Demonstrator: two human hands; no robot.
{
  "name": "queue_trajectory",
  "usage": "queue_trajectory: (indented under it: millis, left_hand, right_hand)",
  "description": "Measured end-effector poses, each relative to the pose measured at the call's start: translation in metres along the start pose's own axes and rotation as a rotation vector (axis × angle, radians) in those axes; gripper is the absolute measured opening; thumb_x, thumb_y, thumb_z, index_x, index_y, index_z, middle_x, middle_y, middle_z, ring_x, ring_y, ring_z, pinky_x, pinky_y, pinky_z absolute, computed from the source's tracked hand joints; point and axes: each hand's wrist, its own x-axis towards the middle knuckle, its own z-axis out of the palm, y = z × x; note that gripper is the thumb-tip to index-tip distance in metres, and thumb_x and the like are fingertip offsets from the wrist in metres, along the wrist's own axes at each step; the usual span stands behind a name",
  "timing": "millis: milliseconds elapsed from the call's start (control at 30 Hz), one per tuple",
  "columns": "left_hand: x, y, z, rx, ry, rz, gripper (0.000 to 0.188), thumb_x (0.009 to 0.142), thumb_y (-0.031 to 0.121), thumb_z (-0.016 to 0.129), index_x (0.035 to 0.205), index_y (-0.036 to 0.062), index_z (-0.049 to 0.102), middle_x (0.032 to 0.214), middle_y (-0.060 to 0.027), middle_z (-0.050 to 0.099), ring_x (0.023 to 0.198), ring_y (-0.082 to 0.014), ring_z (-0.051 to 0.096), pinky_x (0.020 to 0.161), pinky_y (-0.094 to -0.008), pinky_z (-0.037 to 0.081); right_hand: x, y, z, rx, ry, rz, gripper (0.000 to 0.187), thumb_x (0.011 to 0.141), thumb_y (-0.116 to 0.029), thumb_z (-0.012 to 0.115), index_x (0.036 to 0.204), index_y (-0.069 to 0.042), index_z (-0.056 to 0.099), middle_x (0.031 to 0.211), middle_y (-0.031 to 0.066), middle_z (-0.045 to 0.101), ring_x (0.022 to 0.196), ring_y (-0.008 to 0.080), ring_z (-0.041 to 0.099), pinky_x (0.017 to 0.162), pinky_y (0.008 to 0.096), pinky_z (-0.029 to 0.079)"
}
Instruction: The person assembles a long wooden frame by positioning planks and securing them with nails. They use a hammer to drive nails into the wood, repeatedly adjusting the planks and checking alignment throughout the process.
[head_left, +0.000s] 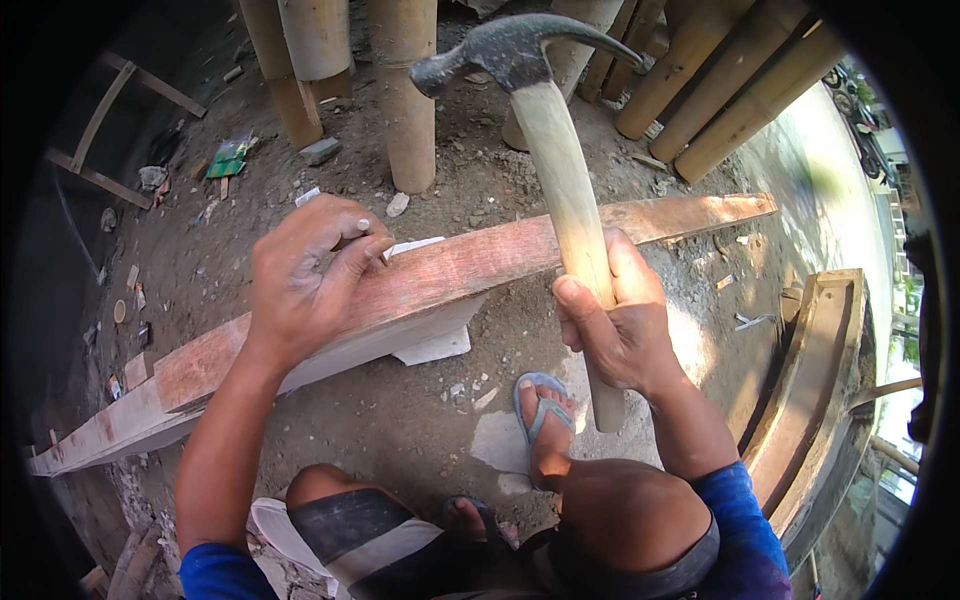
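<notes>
A long reddish wooden beam (480, 262) lies across in front of me, slanting from lower left to upper right. My left hand (318, 268) rests on its upper face. Thumb and fingers are pinched together there, with what looks like a nail (383, 258) small between their tips. In my right hand (622, 318) a claw hammer (560, 165) is gripped around its pale wooden handle. The hammer stands upright, its dark metal head raised above the far side of the beam, the claw curving to the right.
Thick bamboo posts (402, 95) stand beyond the beam, with more leaning bamboo poles (760, 95) at the far right. A wooden trough-like form (815, 370) lies to the right. Stones, scraps and a green wrapper (232, 157) litter the dirt. My sandalled foot (545, 420) is near the beam.
</notes>
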Motion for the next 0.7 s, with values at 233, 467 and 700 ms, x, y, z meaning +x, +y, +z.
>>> queue_trajectory:
  millis: [233,467,700]
  left_hand:
    - [0.003,0.002,0.006,-0.004,0.021,-0.005,0.009,0.09,-0.008,0.069,0.097,-0.0041,0.073,0.093,-0.0126,0.072,0.074,-0.0176,0.071,0.067,-0.0298,0.057]
    - [0.002,0.0,0.003,0.026,-0.034,-0.024,0.011,0.092,-0.008,0.067,0.1,-0.0048,0.073,0.093,-0.0132,0.074,0.075,-0.0173,0.072,0.068,-0.03,0.058]
    - [0.012,0.007,0.022,-0.067,0.004,-0.081,0.01,0.091,-0.006,0.069,0.1,-0.0029,0.074,0.091,-0.0133,0.074,0.077,-0.0192,0.073,0.07,-0.0312,0.057]
  right_hand:
    - [-0.052,0.054,-0.017,-0.346,-0.01,-0.152,0.034,0.1,-0.021,0.071,0.122,0.0,0.054,0.073,0.0085,0.064,0.056,0.0175,0.063,0.053,0.032,0.049]
    - [-0.068,0.061,-0.012,-0.616,-0.185,0.064,0.037,0.1,-0.025,0.069,0.118,-0.002,0.045,0.078,0.0264,0.067,0.074,0.0518,0.067,0.063,0.055,0.052]
    - [-0.068,0.066,-0.004,-0.376,-0.211,0.044,0.035,0.104,-0.026,0.064,0.11,-0.002,0.04,0.069,0.0226,0.065,0.067,0.0496,0.066,0.059,0.0531,0.051]
